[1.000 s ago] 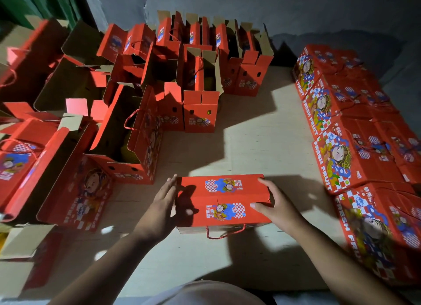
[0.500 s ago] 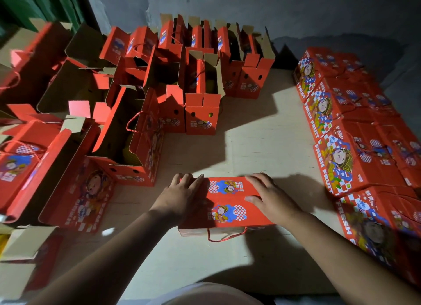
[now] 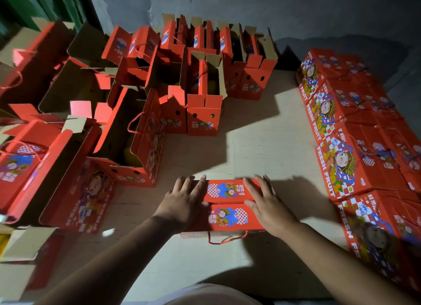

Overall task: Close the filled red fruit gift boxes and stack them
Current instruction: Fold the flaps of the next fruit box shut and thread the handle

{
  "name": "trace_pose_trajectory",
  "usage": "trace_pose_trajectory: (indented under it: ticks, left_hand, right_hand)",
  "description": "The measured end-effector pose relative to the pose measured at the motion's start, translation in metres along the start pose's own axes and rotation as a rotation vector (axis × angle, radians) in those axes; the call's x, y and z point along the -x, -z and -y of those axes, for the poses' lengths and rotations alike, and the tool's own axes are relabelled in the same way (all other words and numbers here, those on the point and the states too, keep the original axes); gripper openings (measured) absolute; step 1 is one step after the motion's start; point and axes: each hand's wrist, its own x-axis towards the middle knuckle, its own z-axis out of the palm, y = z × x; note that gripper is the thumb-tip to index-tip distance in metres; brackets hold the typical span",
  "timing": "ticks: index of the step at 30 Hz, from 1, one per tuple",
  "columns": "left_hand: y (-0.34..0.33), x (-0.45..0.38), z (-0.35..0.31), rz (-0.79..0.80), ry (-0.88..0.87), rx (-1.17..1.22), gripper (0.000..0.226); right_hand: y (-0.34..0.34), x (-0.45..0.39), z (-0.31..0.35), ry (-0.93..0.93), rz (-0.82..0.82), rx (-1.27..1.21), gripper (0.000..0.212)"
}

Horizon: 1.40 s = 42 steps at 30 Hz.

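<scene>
Pale board floor (image 3: pixel 262 140), lit in patches, dark wall behind at the far edge.

Right side: a block of closed red boxes (image 3: pixel 355 159), packed touching, running from far to near along the right edge, "FRESH FRUIT" printed on the faces turned toward the middle.

Left and far side: a crowd of open red boxes (image 3: pixel 200 104), flaps standing up, brown cardboard insides showing. The nearest open box (image 3: pixel 136 150) stands left of centre with a red rope handle (image 3: pixel 134 124) hanging off its rim; something yellow shows inside, too dim to name.

Near centre, right in front of you: the red gift box (image 3: pixel 227 204), flaps folded down flat, lying apart from both groups. Its top shows two cartoon prints either side of the seam where the flaps meet. A red cord loop (image 3: pixel 227 238) hangs off its near edge.

Your left hand (image 3: pixel 184 202) lies flat on the left end of that box, fingers straight and spread, pressing down, gripping nothing. Your right hand (image 3: pixel 266 202) lies the same way on the right end, fingers extended, palm down, holding nothing.
</scene>
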Motion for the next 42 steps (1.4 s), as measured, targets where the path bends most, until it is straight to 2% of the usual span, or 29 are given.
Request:
trace_pose_trajectory:
  ticks: [5,11,15,17,21,26,28,31,35,37,39,42]
  left_hand:
    - [-0.011,0.018,0.005,-0.058,-0.029,0.098,0.090]
    - [-0.027,0.058,0.009,-0.170,-0.067,0.138,0.094]
    - [-0.035,0.070,0.010,-0.168,-0.055,0.204,0.097]
    - [-0.036,0.070,0.009,-0.171,-0.058,0.240,0.099]
    - [-0.037,0.071,0.006,-0.198,-0.022,0.378,0.101]
    - [-0.045,0.075,0.005,-0.211,0.054,0.528,0.109]
    - [-0.047,0.074,0.004,-0.224,0.038,0.571,0.110]
    - [-0.047,0.071,0.002,-0.215,0.036,0.597,0.116]
    - [-0.049,0.074,0.007,-0.194,0.009,0.540,0.127]
    - [-0.052,0.078,0.006,-0.211,0.012,0.542,0.129]
    - [-0.056,0.083,0.002,-0.234,0.028,0.549,0.131]
    - [-0.061,0.089,-0.003,-0.250,0.040,0.546,0.130]
  right_hand:
    - [-0.005,0.017,-0.007,0.002,0.027,-0.087,0.080]
    - [-0.015,0.050,-0.012,0.005,-0.015,-0.200,0.114]
    - [-0.020,0.055,-0.013,0.011,0.001,-0.158,0.140]
    - [-0.021,0.053,-0.013,0.017,0.002,-0.125,0.145]
    - [-0.025,0.052,-0.012,0.007,-0.030,-0.113,0.145]
    - [-0.038,0.055,-0.007,-0.096,-0.097,-0.213,0.145]
    - [-0.040,0.054,-0.001,-0.116,-0.111,-0.083,0.141]
    - [-0.040,0.048,0.015,-0.082,-0.163,0.155,0.131]
    - [-0.047,0.037,0.054,0.069,-0.206,0.124,0.109]
    - [-0.043,0.027,0.068,0.081,-0.217,0.049,0.093]
    - [-0.026,0.004,0.071,-0.010,-0.176,-0.016,0.085]
    - [0.007,-0.044,0.060,-0.179,0.027,0.025,0.089]
